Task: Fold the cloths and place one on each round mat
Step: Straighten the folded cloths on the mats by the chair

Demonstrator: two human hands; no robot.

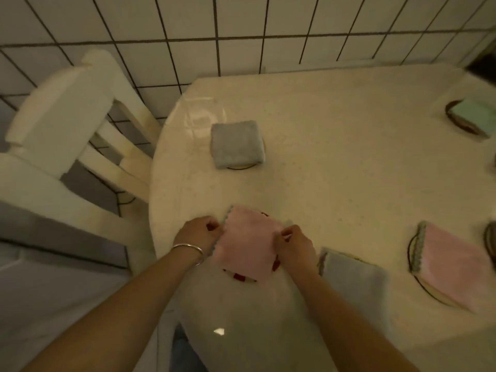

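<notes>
While both hands are working at the near edge of the table (335, 162), the left hand (200, 232) is pinching the left edge of a folded pink cloth (248, 245) and the right hand (294, 247) is pinching its right edge, each grip closing on the fabric between curled fingers. That cloth is lying over a round mat with red markings (240, 276), which is showing only at the cloth's near side. A silver bangle (189, 251) is sitting on the left wrist. Just beside the right forearm, a folded grey cloth (354, 277) is lying on the table. Farther back, another grey folded cloth (236, 143) is covering a round mat (241, 166). To the right, a second pink cloth (456, 267) is resting on a dark-rimmed mat (426, 288), and a green cloth (476, 115) is sitting on a mat (461, 124) at the far right. A white chair (64, 135) is standing close against the table's left side, before a tiled wall (241, 28).
</notes>
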